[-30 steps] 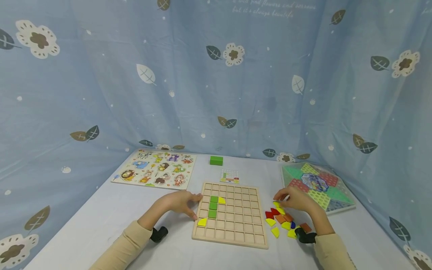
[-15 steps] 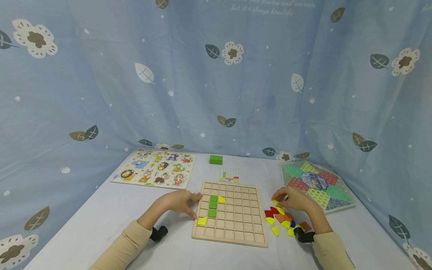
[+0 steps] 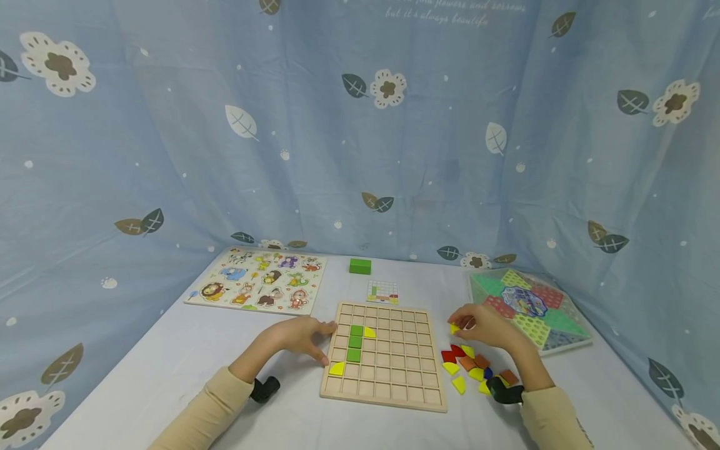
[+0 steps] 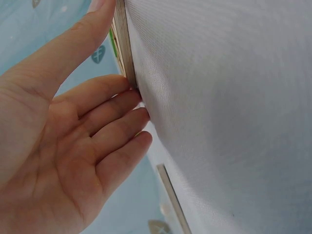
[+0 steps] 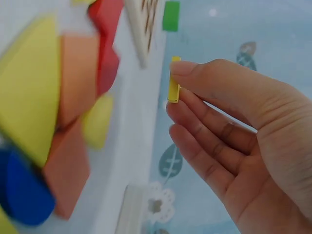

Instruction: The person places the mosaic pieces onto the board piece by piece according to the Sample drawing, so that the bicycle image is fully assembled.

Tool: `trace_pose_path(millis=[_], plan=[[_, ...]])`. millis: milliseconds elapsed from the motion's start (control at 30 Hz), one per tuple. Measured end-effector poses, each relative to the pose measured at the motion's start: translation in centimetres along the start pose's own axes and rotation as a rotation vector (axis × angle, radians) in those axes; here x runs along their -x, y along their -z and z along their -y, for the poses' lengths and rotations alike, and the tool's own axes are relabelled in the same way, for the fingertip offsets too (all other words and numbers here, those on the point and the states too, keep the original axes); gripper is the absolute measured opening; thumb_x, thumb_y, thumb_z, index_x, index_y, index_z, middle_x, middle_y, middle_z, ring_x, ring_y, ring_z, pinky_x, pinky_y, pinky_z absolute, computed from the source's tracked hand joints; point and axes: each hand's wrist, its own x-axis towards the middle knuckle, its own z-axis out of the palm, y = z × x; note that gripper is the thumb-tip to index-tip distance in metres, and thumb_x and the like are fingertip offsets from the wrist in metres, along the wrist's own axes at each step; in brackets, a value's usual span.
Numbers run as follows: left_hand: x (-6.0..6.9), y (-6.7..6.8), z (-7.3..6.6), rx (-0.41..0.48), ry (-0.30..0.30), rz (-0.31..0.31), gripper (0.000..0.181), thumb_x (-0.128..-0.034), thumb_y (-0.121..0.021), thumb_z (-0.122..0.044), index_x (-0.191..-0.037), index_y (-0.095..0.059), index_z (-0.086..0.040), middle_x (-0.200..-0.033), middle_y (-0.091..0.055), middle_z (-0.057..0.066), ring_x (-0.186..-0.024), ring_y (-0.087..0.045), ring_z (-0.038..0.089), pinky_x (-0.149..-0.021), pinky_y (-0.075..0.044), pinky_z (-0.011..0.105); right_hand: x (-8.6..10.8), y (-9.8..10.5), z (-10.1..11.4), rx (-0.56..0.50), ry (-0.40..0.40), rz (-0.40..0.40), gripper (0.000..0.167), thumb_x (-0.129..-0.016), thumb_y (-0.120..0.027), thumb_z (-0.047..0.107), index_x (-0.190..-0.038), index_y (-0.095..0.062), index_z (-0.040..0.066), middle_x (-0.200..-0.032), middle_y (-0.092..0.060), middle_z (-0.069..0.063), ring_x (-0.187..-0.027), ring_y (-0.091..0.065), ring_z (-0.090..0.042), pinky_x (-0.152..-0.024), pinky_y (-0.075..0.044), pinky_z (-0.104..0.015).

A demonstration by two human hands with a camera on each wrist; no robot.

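Between thumb and fingers my right hand (image 3: 486,326) pinches a yellow quarter-circle piece (image 5: 174,83), seen edge-on in the right wrist view and raised above the table. Just below that hand lies a loose pile of red, orange, yellow and blue pieces (image 3: 467,362). My left hand (image 3: 304,335) rests against the left edge of the wooden grid board (image 3: 396,365), thumb and fingertips touching its side, fingers fairly straight. Set in the board are several green squares (image 3: 355,342), one yellow quarter-circle (image 3: 369,332) near the top and another yellow quarter-circle (image 3: 337,369) at lower left.
Behind the board lies a small pattern card (image 3: 383,292), with a green block (image 3: 360,267) farther back. An animal puzzle board (image 3: 259,281) is at back left. A flat patterned box (image 3: 529,309) sits right of my right hand. A blue curtain (image 3: 337,125) closes off the back.
My right hand has lifted the yellow quarter-circle from the top of the pile and moved slightly away and left with it. The left hand and the board stay put.
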Motion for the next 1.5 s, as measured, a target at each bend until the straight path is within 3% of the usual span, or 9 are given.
trace_pose_path(millis=[400, 633, 1033, 1233, 1500], plan=[[0.1, 0.0, 0.0, -0.007, -0.008, -0.003, 0.079, -0.0753, -0.081, -0.038, -0.14, -0.05, -0.005, -0.146, -0.045, 0.007, -0.135, -0.039, 0.03, -0.11, -0.034, 0.044, -0.7, -0.6, 3.5, 0.092, 0.151, -0.07, 0.024, -0.081, -0.076, 0.006, -0.104, -0.072, 0.004, -0.092, -0.067, 0.002, -0.079, -0.062, -0.014, -0.072, -0.057, -0.034], [0.0, 0.0, 0.0, 0.007, 0.009, -0.003, 0.08, -0.0744, -0.081, -0.039, -0.141, -0.05, -0.006, -0.146, -0.045, 0.007, -0.135, -0.039, 0.029, -0.11, -0.034, 0.043, -1.3, -2.0, 5.4, 0.033, 0.226, -0.06, 0.023, -0.082, -0.075, 0.005, -0.105, -0.071, 0.002, -0.092, -0.066, 0.0, -0.08, -0.064, -0.017, -0.073, -0.057, -0.04], [0.0, 0.1, -0.2, 0.009, 0.021, -0.006, 0.08, -0.0739, -0.08, -0.04, -0.14, -0.05, -0.007, -0.146, -0.045, 0.006, -0.136, -0.039, 0.03, -0.11, -0.033, 0.044, -2.2, -5.1, 8.7, -0.046, 0.326, -0.054, 0.023, -0.082, -0.076, 0.003, -0.104, -0.071, 0.001, -0.091, -0.067, 0.0, -0.08, -0.064, -0.015, -0.071, -0.057, -0.032], [0.1, 0.1, -0.3, 0.008, 0.02, -0.006, 0.08, -0.0742, -0.081, -0.039, -0.14, -0.05, -0.006, -0.145, -0.046, 0.007, -0.135, -0.039, 0.031, -0.109, -0.034, 0.044, -2.3, -6.3, 10.5, -0.06, 0.336, -0.051, 0.023, -0.081, -0.076, 0.003, -0.104, -0.071, 0.001, -0.09, -0.067, 0.001, -0.08, -0.064, -0.017, -0.071, -0.057, -0.03], [0.1, 0.0, -0.3, 0.002, 0.032, -0.009, 0.079, -0.0739, -0.081, -0.039, -0.14, -0.051, -0.007, -0.145, -0.046, 0.006, -0.135, -0.039, 0.03, -0.109, -0.034, 0.044, -2.9, -8.1, 12.7, -0.071, 0.275, -0.007, 0.019, -0.08, -0.078, 0.006, -0.099, -0.072, 0.004, -0.087, -0.066, 0.004, -0.078, -0.063, -0.011, -0.071, -0.057, -0.027]])
